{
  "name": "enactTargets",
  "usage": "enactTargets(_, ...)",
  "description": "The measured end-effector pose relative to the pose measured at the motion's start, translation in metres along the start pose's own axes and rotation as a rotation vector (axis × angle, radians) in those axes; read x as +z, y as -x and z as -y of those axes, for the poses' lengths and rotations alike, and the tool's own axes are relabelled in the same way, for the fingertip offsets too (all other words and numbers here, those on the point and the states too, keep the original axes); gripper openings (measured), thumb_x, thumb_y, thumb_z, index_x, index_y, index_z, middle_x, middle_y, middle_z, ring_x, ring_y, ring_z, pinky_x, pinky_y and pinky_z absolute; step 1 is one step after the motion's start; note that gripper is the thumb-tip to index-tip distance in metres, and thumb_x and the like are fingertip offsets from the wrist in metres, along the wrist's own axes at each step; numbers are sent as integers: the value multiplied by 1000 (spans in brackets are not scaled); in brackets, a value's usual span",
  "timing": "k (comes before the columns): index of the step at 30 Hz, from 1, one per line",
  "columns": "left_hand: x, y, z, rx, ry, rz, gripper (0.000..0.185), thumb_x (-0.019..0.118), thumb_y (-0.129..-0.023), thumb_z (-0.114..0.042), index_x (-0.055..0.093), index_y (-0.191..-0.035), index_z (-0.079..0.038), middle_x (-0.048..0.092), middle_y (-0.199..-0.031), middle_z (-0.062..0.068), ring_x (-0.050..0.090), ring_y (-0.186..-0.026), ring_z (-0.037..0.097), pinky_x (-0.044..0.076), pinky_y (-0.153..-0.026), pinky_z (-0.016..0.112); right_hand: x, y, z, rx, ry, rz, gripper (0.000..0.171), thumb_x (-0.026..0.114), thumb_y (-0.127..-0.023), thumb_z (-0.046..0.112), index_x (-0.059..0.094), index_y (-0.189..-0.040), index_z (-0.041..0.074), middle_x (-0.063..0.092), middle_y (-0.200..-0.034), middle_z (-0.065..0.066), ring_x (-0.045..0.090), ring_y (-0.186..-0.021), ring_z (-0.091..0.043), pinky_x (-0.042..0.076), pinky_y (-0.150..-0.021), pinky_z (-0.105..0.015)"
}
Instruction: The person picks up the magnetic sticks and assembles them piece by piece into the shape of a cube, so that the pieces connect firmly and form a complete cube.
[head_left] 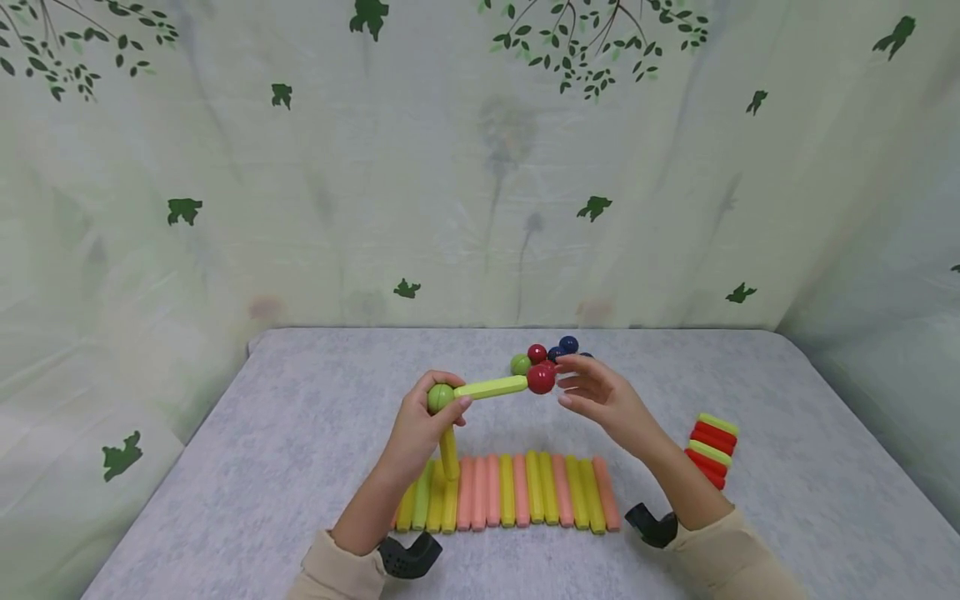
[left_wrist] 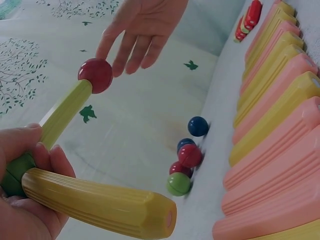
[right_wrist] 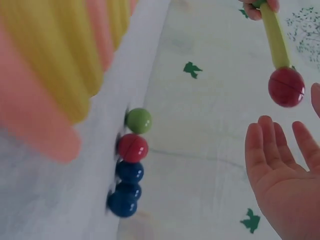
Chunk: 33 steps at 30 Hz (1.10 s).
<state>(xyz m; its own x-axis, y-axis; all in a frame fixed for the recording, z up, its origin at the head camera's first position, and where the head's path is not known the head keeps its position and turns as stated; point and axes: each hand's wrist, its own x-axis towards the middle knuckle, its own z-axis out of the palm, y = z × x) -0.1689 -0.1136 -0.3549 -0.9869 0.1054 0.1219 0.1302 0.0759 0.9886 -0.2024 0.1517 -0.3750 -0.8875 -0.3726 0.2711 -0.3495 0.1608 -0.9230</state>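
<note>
The left hand (head_left: 420, 425) curls its fingers round a green ball (head_left: 440, 397), which they largely hide. Two sticks join at that ball: a light green stick (head_left: 491, 387) running toward three o'clock and a yellow stick (head_left: 448, 452) hanging toward six o'clock. A red ball (head_left: 541, 378) sits on the light green stick's far end. The right hand (head_left: 600, 398) is at three o'clock of the red ball, fingers straight and spread, holding nothing; whether they touch the ball is unclear. Loose balls (head_left: 543, 355) lie on the table (head_left: 300, 433) at twelve o'clock, partly hidden behind the hand. A row of sticks (head_left: 517, 492) lies at six o'clock, its left end covered by the left wrist.
</note>
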Motion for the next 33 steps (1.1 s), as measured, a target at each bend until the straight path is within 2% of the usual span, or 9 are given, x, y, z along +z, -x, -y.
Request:
enactTargets(5, -2, -4, 9, -1, 29, -2, 20, 60, -86, -8, 53, -103, -4, 52, -71, 11, 55, -71, 32, 44, -66, 31, -11, 29, -11, 70, 92, -3, 50, 65, -83, 15, 43, -127, 5, 47, -122, -14, 48, -109, -34, 46, -83, -31)
enactTargets(11, -4, -10, 21, 19, 44, -7, 22, 63, -84, -13, 54, -103, -7, 52, -74, 12, 54, -73, 38, 45, -67, 33, -14, 58, -27, 302, 120, 86, 58, 67, -81, 22, 40, -130, 5, 41, -128, -19, 45, -110, -36, 44, -86, -41)
enactTargets(15, -4, -9, 21, 41, 48, -5, 22, 63, -84, -14, 54, -103, -7, 52, -76, 13, 54, -72, 35, 46, -67, 33, -13, 66, -38, 409, 182, 139, 63, 71, -77, 29, 42, -129, 7, 43, -126, -14, 46, -107, -29, 44, -85, -42)
enactTargets(18, -4, -7, 14, 37, 55, 1, 22, 62, -85, -12, 53, -104, -5, 52, -75, 11, 54, -72, 34, 45, -66, 32, -11, 68, -43, 419, 285, 164, 61, 73, -75, 31, 46, -125, 7, 46, -119, -9, 48, -101, -23, 45, -83, -40)
enactTargets(21, -4, -4, 8, 24, 54, 6, 21, 60, -86, -9, 53, -105, -4, 52, -74, 10, 54, -73, 37, 45, -66, 30, -7, 68, -44, 442, 408, 171, 56, 73, -74, 31, 50, -120, 9, 49, -107, -5, 48, -88, -18, 47, -73, -33)
enactTargets(23, -4, -4, 8, 14, 54, 5, 21, 60, -86, -8, 53, -105, -4, 52, -74, 11, 54, -74, 38, 45, -66, 30, -4, 68, -43, 487, 466, 168, 50, 72, -76, 27, 51, -118, 10, 49, -97, -4, 47, -80, -17, 45, -66, -30)
enactTargets(27, -6, -9, 20, 23, 58, -2, 23, 63, -85, -13, 54, -105, -7, 53, -76, 13, 55, -73, 34, 45, -66, 31, 4, 67, -37, 594, 536, 168, 43, 67, -79, 15, 49, -118, 11, 51, -77, -3, 47, -65, -16, 41, -55, -28)
enactTargets(30, -6, -8, 21, 30, 56, -9, 24, 63, -84, -14, 54, -105, -7, 53, -77, 13, 55, -71, 31, 46, -67, 32, 7, 66, -33, 604, 613, 176, 42, 65, -80, 13, 47, -118, 12, 50, -65, -4, 46, -54, -16, 37, -48, -27)
enactTargets(33, -6, -8, 20, 33, 59, -12, 24, 63, -84, -14, 54, -106, -7, 53, -77, 12, 55, -70, 28, 46, -67, 32, 9, 64, -29, 567, 660, 142, 41, 63, -82, 14, 47, -120, 14, 48, -59, -3, 44, -46, -17, 34, -43, -25)
